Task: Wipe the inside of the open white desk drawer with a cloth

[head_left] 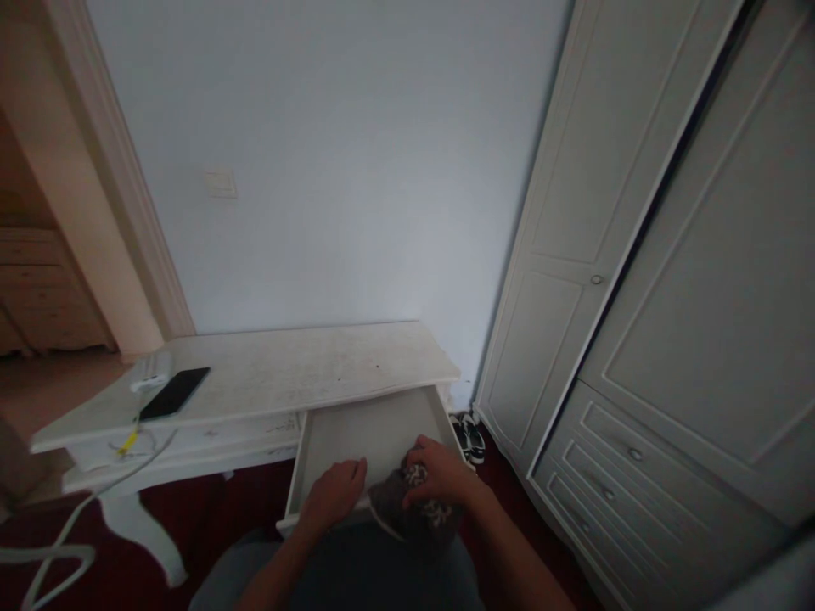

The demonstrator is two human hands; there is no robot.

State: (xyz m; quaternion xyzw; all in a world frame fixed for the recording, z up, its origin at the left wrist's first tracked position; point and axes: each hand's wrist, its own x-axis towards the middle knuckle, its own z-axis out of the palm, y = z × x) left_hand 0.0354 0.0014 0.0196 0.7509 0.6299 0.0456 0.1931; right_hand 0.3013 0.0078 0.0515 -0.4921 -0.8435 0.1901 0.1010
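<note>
A white drawer is pulled out of the low white table, and its pale inside shows. My right hand is closed on a dark, soft cloth with a white-patterned part, held over the front right of the drawer. The cloth hangs down toward my lap, and its exact kind is hard to make out in the dim light. At the drawer's front edge, left of the cloth, is my left hand. Its fingers are loosely bent and hold nothing visible; whether they touch the drawer edge is unclear.
On the table's left end lie a dark phone and a white power strip with a white cable. Black-and-white shoes stand on the red floor beside the table. A white wardrobe rises at the right.
</note>
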